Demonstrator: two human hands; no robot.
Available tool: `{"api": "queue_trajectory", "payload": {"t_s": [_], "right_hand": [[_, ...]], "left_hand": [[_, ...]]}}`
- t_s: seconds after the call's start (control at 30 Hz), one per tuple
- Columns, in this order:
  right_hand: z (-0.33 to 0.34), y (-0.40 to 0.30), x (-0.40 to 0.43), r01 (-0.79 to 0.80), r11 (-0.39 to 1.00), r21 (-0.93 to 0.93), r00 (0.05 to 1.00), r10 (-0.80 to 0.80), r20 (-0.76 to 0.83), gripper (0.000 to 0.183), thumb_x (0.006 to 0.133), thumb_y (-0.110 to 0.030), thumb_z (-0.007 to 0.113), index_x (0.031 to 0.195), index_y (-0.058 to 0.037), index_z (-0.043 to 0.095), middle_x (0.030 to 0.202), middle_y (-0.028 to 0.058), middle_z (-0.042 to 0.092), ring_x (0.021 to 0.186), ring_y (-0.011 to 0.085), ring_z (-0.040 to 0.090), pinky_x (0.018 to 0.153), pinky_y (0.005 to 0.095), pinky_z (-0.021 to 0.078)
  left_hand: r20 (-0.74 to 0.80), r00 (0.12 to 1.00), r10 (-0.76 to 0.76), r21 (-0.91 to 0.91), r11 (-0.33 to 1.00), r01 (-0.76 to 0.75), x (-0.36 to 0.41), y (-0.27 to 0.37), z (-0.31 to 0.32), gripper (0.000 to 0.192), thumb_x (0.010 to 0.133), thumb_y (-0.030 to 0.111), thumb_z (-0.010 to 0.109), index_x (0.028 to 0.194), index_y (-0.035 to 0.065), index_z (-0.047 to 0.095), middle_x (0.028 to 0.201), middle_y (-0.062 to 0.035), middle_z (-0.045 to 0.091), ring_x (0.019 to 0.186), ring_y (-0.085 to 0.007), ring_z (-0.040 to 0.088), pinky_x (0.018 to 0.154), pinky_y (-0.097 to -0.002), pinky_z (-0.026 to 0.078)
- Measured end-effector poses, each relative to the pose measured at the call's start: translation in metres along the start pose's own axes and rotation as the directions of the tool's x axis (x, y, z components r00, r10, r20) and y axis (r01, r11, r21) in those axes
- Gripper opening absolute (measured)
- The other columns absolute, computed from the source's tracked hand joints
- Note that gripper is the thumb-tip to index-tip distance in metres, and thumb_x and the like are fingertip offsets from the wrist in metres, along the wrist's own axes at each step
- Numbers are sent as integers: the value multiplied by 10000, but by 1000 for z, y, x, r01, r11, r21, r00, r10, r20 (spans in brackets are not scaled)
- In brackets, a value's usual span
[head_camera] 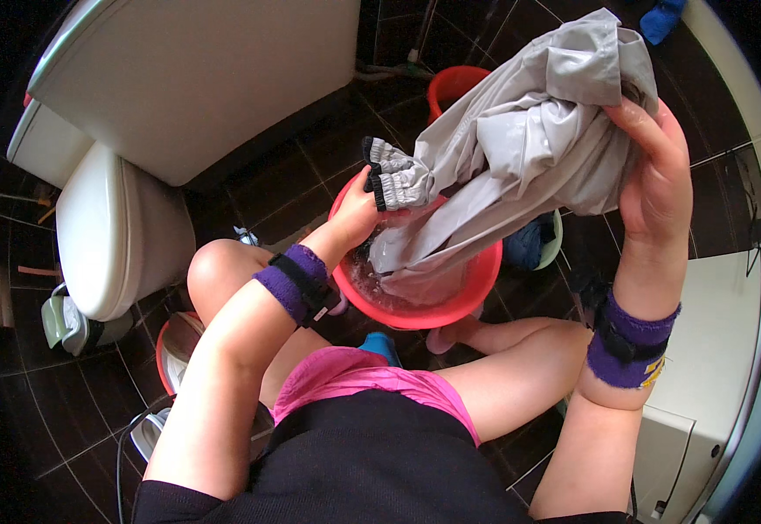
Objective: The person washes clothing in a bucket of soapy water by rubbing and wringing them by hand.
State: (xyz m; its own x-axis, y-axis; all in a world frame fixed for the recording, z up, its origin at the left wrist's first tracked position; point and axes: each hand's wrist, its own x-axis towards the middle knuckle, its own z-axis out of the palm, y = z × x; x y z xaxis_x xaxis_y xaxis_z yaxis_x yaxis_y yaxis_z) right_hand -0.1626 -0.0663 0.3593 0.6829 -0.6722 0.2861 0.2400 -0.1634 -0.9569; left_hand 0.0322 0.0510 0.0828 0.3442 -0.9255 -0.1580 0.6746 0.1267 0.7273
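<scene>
A wet light-grey garment (518,150) stretches between my two hands over a red plastic basin (413,321). My left hand (357,208) grips its gathered elastic cuffs (398,185), which have black edges, at the basin's far left side. Higher up on the right, my right hand (656,167) holds the bunched upper part of the cloth, thumb in front and the other fingers partly hidden behind. One fold of the garment hangs down into cloudy, foamy water (390,291) in the basin. The basin stands on the floor between my legs.
Behind the basin is another red bucket (449,82). A pale green tub (554,239) with dark cloth sits to the right. At left are a white toilet (108,223) and a small green bin (56,321). A white appliance or cabinet (701,327) borders the right.
</scene>
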Motion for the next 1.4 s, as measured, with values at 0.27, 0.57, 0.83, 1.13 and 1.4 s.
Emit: {"api": "queue_trajectory", "payload": {"t_s": [0.27,0.57,0.83,1.13,1.4], "right_hand": [[-2,133,-30,-56,998,-18,990,53,-129,564,654,71,590,1193,-25,455,1105,49,572,1026,167,562,934,324,429],[-8,302,-131,-212,580,-787,901,428,73,820,649,-46,706,1328,-10,246,1219,249,444,1160,407,429,987,472,367],[-6,356,-161,-130,180,-975,838,545,-11,438,883,-144,398,1317,-87,391,1180,131,477,1131,316,422,930,570,373],[12,386,-150,-260,36,-965,621,771,-139,456,895,-168,354,1348,-115,371,1361,155,398,1282,355,339,970,553,344],[-8,466,-169,-637,20,-771,496,777,-389,499,874,-243,420,1357,-121,407,1416,175,353,1281,379,356,1021,499,332]], "left_hand": [[-24,977,211,940,337,-49,1,-45,-33,638,686,-50,561,1298,0,388,1268,-216,472,1216,-332,443,1016,-330,364],[56,998,30,869,-494,-34,-18,-84,-18,942,652,73,663,1437,302,196,1409,-234,245,1322,-445,209,981,-616,296],[-37,946,-323,769,-614,-180,-1,-101,-22,754,650,243,717,1343,329,432,1495,-240,68,1372,-459,36,1011,-669,165],[-266,824,-501,715,-675,-179,21,-120,-36,634,751,252,653,1350,236,446,1519,-174,84,1388,-418,35,1024,-684,94],[-390,657,-646,753,-634,-176,45,-141,-54,427,797,241,595,1200,103,588,1282,-126,527,1238,-317,444,1009,-685,133]]}}
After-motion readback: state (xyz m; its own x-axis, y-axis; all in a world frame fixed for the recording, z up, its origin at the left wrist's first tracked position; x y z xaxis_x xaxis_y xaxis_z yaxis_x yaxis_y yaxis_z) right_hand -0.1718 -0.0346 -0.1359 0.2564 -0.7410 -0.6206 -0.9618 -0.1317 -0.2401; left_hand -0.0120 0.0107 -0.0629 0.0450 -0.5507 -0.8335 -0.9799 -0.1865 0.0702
